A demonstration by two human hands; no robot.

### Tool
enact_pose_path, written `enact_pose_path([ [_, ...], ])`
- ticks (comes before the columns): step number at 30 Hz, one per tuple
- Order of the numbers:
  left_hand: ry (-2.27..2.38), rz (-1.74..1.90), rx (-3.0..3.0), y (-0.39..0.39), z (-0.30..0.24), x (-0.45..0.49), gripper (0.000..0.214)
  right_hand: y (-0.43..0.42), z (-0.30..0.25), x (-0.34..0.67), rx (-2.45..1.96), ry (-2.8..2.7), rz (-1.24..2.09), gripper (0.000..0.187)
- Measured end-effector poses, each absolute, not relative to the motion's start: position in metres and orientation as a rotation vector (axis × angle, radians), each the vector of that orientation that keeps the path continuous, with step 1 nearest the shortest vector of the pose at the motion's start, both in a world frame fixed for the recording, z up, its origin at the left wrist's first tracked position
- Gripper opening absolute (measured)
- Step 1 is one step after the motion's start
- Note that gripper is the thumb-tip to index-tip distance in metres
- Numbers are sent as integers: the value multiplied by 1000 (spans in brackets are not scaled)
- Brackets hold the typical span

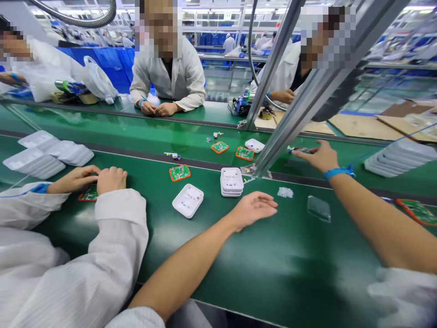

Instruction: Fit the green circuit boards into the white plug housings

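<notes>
My left hand (pixel 254 207) lies on the green belt (pixel 273 264), fingers loosely spread and holding nothing. Nearest to it are a stack of white plastic housings (pixel 232 181) and a single white housing (pixel 188 200). My right hand (pixel 317 156), with a blue wrist strap (pixel 337 172), reaches far out, fingers stretched. Its fingertips touch a small part (pixel 299 149) on the far belt lane. A small clear piece (pixel 285 192) and a clear plastic bag (pixel 318 208) lie between my hands.
Orange-rimmed circuit boards (pixel 179 172) (pixel 244 153) lie on the belt. A slanted aluminium post (pixel 293 123) stands by my right hand. A co-worker's white-sleeved hands (pixel 92 178) work a board at left. White tray stacks (pixel 48 155) (pixel 399 157) flank the belt. People sit opposite.
</notes>
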State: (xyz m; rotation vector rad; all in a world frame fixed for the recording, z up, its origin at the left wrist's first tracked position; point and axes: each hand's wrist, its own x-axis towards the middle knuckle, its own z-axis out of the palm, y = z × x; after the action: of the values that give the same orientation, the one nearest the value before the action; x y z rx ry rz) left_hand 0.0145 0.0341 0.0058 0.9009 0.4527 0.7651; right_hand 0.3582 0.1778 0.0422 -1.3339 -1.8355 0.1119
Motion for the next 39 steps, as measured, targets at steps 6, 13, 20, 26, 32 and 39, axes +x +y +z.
enact_pose_path([
  [6, 245, 688, 602, 22, 23, 15, 47, 31, 75, 249, -1522, -1769, -410, 96],
  [13, 262, 745, 637, 17, 32, 15, 29, -63, 48, 172, -1554, -1803, -324, 85],
  [20, 386, 651, 1110, 29, 14, 16, 55, -61, 33, 182, -1653, -1739, -94, 86],
  [26, 200, 449, 1678, 36, 16, 9, 34, -52, 21, 210, -1457, -1689, 903, 83],
  [32, 309, 419, 1724, 30, 14, 13, 17, -46, 17, 202, -1211, -1314, 1098, 47],
  [39, 718, 868, 1252, 24, 7, 24, 47, -42, 9, 191, -1045, -887, 1121, 38],
])
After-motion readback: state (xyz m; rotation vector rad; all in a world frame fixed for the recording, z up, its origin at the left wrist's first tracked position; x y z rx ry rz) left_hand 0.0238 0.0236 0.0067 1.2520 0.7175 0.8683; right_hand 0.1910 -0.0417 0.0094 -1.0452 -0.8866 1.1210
